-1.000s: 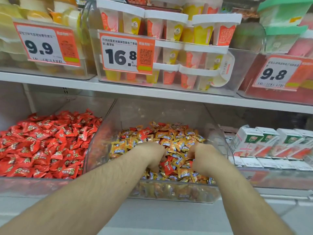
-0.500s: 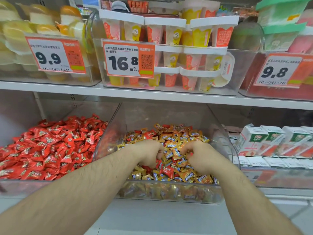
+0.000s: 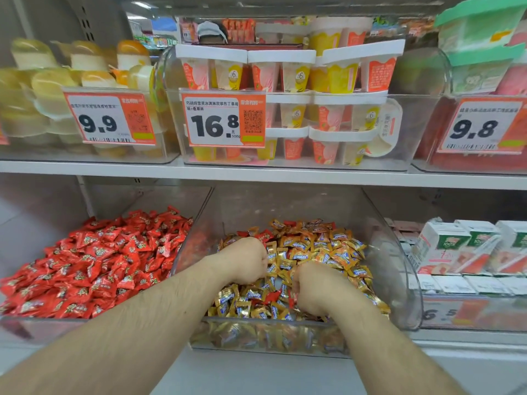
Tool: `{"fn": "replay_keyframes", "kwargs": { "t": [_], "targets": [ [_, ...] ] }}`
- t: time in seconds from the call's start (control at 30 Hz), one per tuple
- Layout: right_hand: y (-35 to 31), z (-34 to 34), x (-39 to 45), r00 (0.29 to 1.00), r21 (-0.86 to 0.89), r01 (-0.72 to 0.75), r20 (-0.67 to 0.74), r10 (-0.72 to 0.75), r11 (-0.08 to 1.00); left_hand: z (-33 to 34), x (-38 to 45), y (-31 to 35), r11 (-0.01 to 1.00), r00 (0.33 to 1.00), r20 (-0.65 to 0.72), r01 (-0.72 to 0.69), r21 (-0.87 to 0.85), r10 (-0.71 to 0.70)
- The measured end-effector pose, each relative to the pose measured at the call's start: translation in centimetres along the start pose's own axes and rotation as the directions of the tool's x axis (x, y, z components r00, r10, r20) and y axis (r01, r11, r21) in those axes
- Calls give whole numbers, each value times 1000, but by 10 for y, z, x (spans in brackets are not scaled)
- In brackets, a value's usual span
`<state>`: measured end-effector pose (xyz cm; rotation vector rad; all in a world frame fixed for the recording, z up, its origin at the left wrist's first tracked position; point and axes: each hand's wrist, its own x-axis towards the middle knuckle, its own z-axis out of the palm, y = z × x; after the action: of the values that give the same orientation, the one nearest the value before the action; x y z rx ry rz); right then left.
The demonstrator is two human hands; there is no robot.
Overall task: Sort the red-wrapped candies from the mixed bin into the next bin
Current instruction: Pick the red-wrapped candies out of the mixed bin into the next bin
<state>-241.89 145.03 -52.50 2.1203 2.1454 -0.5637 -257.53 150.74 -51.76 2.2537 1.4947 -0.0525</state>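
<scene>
Both bare forearms are stretched forward into the mixed bin point(image 3: 399, 252), a clear plastic tub with a rounded right wall. The left hand point(image 3: 245, 260) is held knuckles-up over the candy, its fingers curled under; whether anything is gripped cannot be told. The right hand point(image 3: 313, 289) is likewise curled low at the front of the pile, and a red-wrapped candy point(image 3: 291, 302) is seen at its fingertips — apparently pinched, though the grip is partly hidden.

The mixed bin is filled mostly with gold-wrapped candies point(image 3: 319, 246), glossy and crinkled, too many to count; a few red ones are scattered among them, one point(image 3: 263, 235) lying just beyond the left hand. The next bin point(image 3: 42, 326), to the left and also clear, is heaped with red-wrapped candies point(image 3: 99, 260) only.

Three price tags are shown on the upper shelf point(image 3: 256, 175) — 9.9 point(image 3: 109, 119), 16.8 point(image 3: 225, 121) and 9.8 point(image 3: 482, 126).
</scene>
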Motion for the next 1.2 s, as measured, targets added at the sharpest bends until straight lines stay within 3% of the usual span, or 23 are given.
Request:
{"fn": "replay_keyframes", "kwargs": {
  "t": [0.1,0.2,0.3,0.43,0.53,0.63,0.7,0.83,0.97,1.2],
  "targets": [
    [17,-21,-5,987,389,-7,-147,69,921,9,6,6,999,999,45,4,51,-6],
    [26,-39,-19,949,717,84,-270,165,692,16,10,13,993,990,139,-9,116,-8],
    [26,-42,-29,970,884,103,-191,151,456,18,12,15,974,977,215,-40,221,-8],
    [29,-37,-25,980,951,54,-109,166,305,23,12,14,950,979,200,-89,299,28],
    [33,-39,-27,985,991,41,-62,161,130,19,11,12,998,996,81,-49,39,46],
    [37,-41,-31,989,999,17,-12,147,-31,12,12,17,934,997,-50,41,-355,-62],
    [41,-39,-32,984,1000,8,-3,176,-26,13,14,24,938,996,-40,63,-340,-81],
    [42,-40,-35,958,987,19,-65,281,162,27,23,38,1000,998,61,1,-20,0],
    [44,-42,-36,959,962,63,-131,252,264,33,30,57,975,995,104,-36,218,13],
    [39,-36,-24,957,880,75,-195,215,469,43,37,66,958,995,92,8,286,-35]
  ]
}}
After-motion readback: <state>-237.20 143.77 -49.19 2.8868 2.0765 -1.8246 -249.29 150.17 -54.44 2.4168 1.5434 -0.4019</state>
